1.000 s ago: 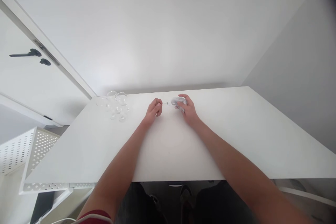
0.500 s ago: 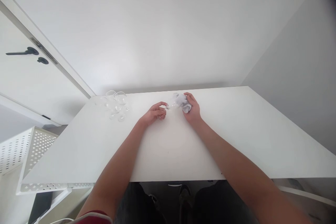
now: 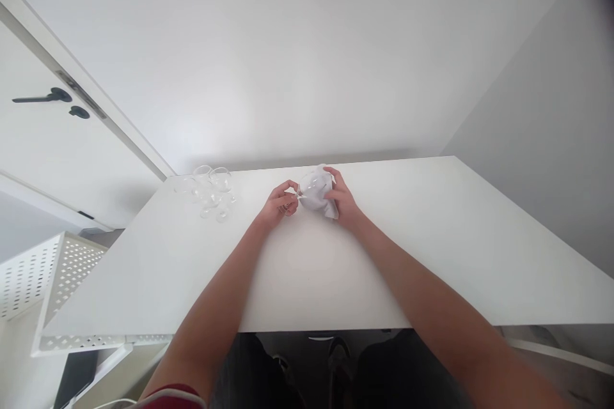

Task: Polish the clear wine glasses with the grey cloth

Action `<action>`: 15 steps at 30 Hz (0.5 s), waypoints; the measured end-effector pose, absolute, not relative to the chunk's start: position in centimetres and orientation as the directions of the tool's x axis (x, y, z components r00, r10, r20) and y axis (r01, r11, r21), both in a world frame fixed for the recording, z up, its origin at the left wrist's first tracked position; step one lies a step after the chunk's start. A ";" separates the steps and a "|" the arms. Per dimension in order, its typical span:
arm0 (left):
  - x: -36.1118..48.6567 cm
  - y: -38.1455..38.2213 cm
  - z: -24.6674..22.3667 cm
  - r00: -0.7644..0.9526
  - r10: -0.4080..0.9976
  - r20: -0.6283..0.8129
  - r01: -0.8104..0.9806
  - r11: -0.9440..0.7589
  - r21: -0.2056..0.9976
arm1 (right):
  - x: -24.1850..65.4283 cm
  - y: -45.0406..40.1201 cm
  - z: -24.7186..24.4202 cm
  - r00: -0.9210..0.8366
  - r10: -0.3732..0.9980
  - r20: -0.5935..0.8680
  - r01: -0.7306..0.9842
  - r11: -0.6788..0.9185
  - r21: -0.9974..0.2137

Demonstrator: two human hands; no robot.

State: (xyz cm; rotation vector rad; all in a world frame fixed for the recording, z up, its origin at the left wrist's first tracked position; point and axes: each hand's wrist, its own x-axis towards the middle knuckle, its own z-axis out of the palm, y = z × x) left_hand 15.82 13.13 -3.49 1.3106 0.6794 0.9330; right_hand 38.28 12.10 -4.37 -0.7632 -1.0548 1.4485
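My left hand (image 3: 282, 199) is closed around the stem of a wine glass (image 3: 307, 181), which is tilted on its side with its bowl toward the right. My right hand (image 3: 341, 197) grips a pale grey cloth (image 3: 318, 193) and presses it around the outside of the bowl. The cloth hides much of the bowl and its rim. Both hands are above the far middle of the white table (image 3: 316, 268).
Several clear stemmed glasses (image 3: 211, 188) stand close together at the table's far left. A wall (image 3: 307, 64) runs along the back edge. A white perforated rack (image 3: 67, 268) adjoins the left side, and a door handle (image 3: 48, 96) is beyond it.
My right hand has moved left with the cloth, which now spreads over the side of the bowl. My left hand and the glass have shifted slightly left.
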 end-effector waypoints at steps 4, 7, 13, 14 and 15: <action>16.0 13.1 -3.5 0.451 0.890 0.071 -0.186 0.016 0.982 | 39.3 12.3 -4.2 -0.213 0.973 0.085 -0.469 -0.025 -0.883; 15.9 13.1 -3.3 0.407 0.909 0.087 -0.221 0.006 0.975 | 39.6 12.6 -4.4 -0.185 0.981 0.056 -0.478 -0.040 -0.878; 15.8 13.0 -3.1 0.410 0.906 0.102 -0.249 0.003 0.969 | 39.4 12.4 -4.0 -0.184 0.981 0.052 -0.473 -0.043 -0.880; 15.9 13.0 -3.1 0.409 0.907 0.105 -0.246 -0.001 0.969 | 39.3 12.3 -3.9 -0.170 0.984 0.051 -0.485 -0.039 -0.874; 15.9 13.0 -3.1 0.400 0.910 0.108 -0.246 -0.007 0.969 | 39.3 12.3 -3.8 -0.160 0.986 0.050 -0.495 -0.036 -0.868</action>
